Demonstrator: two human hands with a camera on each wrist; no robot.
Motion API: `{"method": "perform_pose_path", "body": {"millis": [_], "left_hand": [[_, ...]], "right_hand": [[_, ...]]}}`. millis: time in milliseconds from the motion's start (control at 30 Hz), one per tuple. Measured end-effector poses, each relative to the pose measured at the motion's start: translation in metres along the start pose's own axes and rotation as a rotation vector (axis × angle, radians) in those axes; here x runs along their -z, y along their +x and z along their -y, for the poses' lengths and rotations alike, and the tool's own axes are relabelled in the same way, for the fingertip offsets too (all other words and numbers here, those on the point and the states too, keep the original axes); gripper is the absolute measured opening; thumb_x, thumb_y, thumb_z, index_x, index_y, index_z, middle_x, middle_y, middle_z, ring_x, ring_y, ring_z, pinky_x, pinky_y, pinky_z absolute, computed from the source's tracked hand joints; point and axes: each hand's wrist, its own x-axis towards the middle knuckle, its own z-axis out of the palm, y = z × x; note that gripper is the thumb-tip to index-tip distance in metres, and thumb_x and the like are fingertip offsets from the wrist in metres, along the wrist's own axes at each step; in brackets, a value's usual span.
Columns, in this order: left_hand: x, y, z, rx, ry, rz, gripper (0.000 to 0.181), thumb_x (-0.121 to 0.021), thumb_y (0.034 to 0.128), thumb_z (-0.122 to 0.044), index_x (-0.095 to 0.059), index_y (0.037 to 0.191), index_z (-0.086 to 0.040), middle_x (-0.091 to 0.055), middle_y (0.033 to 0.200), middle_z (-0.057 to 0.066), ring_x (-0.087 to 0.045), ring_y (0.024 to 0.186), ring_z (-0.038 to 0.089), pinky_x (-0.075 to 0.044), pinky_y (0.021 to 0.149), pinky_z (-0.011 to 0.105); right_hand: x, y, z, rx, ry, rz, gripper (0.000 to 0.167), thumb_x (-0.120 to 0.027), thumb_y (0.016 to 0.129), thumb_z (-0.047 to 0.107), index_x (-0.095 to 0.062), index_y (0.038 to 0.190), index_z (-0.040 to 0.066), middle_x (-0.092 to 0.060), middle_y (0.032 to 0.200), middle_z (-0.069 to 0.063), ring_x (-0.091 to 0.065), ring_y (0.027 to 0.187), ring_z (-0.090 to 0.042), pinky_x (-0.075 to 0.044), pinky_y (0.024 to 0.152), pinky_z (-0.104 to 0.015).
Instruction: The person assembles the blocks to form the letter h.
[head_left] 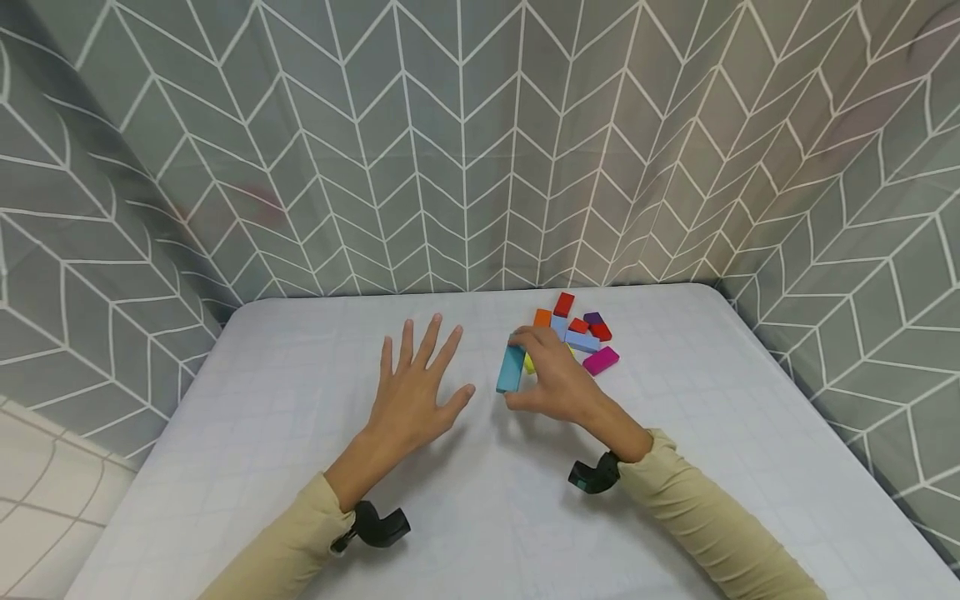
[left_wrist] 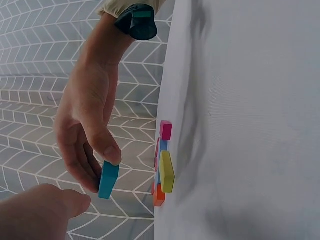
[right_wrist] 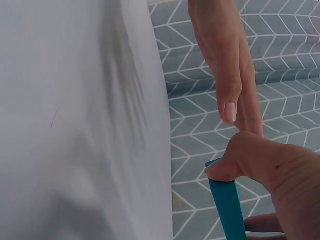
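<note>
A grey curtain [head_left: 465, 150] with white zigzag lines hangs behind a table [head_left: 480, 508] covered in white cloth. The right hand [head_left: 555, 375] pinches a teal block [head_left: 511, 368] between thumb and fingers. From the head, the block appears just left of a loose cluster of other blocks; the left wrist view adds that it is held up off the table, thumb on one end and fingertips at the other. The left hand [head_left: 412, 396] holds nothing, its fingers straight and spread, near the teal block.

The head view shows a purple block [head_left: 592, 318] and a pink block [head_left: 601, 360] in the cluster, but the right hand mostly covers the yellow block [head_left: 529, 364], which the left wrist view shows plainly. The right wrist view takes in only the hands, teal block, cloth and curtain.
</note>
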Motion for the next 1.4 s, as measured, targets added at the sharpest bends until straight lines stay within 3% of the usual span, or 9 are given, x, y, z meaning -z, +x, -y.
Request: {"method": "perform_pose_path", "body": {"millis": [267,900,1167,1400], "left_hand": [[0.000,-0.006,0.005,-0.001,-0.006,-0.028,0.081,-0.058,0.1011,-0.054,-0.024,0.168,-0.023,-0.009,0.174,0.009,0.008,0.156,0.039,0.004,0.120,0.065],[-0.001,-0.026,0.021,0.039,-0.049,-0.024,0.084,-0.063,0.0993,-0.052,-0.026,0.167,-0.020,-0.008,0.173,0.010,0.011,0.155,0.040,0.004,0.120,0.066],[-0.002,-0.033,0.027,0.062,-0.072,-0.017,0.084,-0.066,0.0986,-0.048,-0.029,0.166,-0.016,-0.011,0.173,0.013,0.006,0.156,0.042,-0.005,0.121,0.065],[-0.005,-0.038,0.031,0.075,-0.078,-0.009,0.084,-0.066,0.0987,-0.049,-0.028,0.167,-0.017,-0.010,0.173,0.012,0.007,0.156,0.040,-0.003,0.121,0.065]], "right_hand": [[-0.007,0.003,0.011,0.009,0.003,0.037,0.077,-0.093,0.073,0.023,-0.059,0.139,0.001,-0.052,0.148,-0.015,-0.048,0.132,-0.033,-0.057,0.094,-0.051],[-0.026,0.001,0.026,0.038,0.007,0.126,0.077,-0.092,0.076,0.026,-0.058,0.141,0.005,-0.050,0.150,-0.012,-0.048,0.133,-0.029,-0.055,0.098,-0.046],[-0.038,-0.003,0.028,0.078,0.011,0.152,0.077,-0.091,0.077,0.029,-0.057,0.141,0.004,-0.050,0.149,-0.010,-0.048,0.130,-0.027,-0.056,0.097,-0.042],[-0.046,-0.005,0.032,0.071,0.007,0.195,0.079,-0.090,0.078,0.032,-0.056,0.143,0.004,-0.048,0.151,-0.010,-0.049,0.129,-0.028,-0.056,0.096,-0.042]]}}
